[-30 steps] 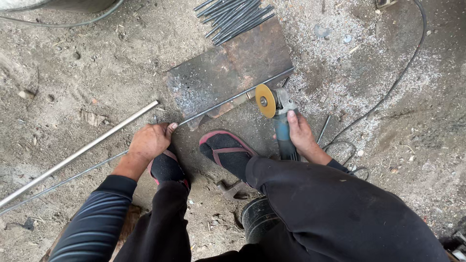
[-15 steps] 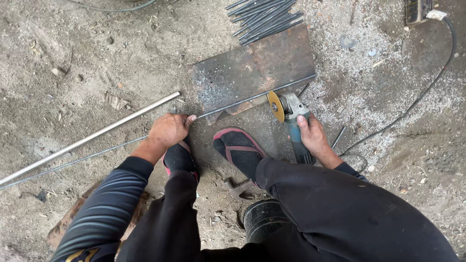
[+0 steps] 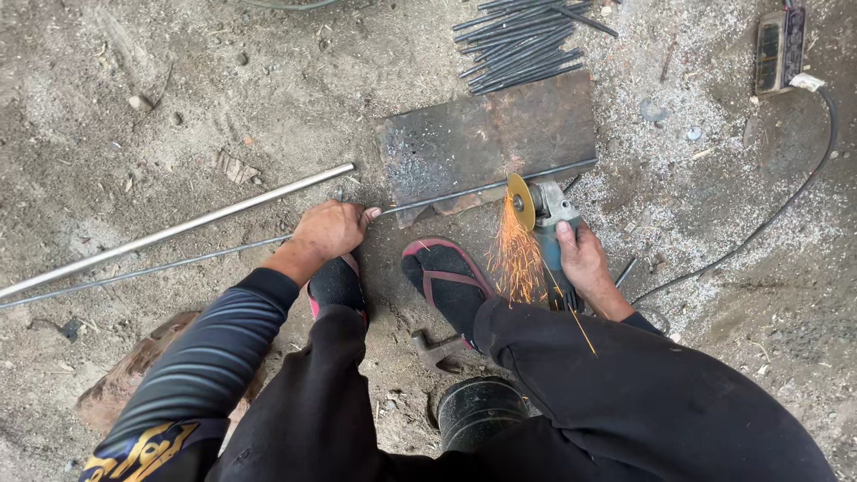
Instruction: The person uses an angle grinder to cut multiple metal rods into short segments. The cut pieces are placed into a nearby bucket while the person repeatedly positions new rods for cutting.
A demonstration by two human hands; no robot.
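A thin steel rod (image 3: 178,263) lies across the dirt floor and over the front edge of a dark wooden plank (image 3: 486,143). My left hand (image 3: 328,230) presses down on the rod just left of the plank. My right hand (image 3: 585,259) grips an angle grinder (image 3: 546,219) whose yellow disc (image 3: 520,202) meets the rod at the plank's edge, and orange sparks (image 3: 513,259) fly back toward me. My feet in sandals (image 3: 446,277) rest between the two hands.
A thicker pale pipe (image 3: 178,230) lies parallel behind the rod. A pile of cut dark rods (image 3: 522,40) sits beyond the plank. A power strip (image 3: 778,37) and black cable (image 3: 768,223) are at right. A hammer (image 3: 437,350) and black bucket (image 3: 478,412) sit by my legs.
The disc has come down onto the rod and sparks now fly. The view shifted so the plank and hands appear farther right and lower. My left hand stays on the rod.
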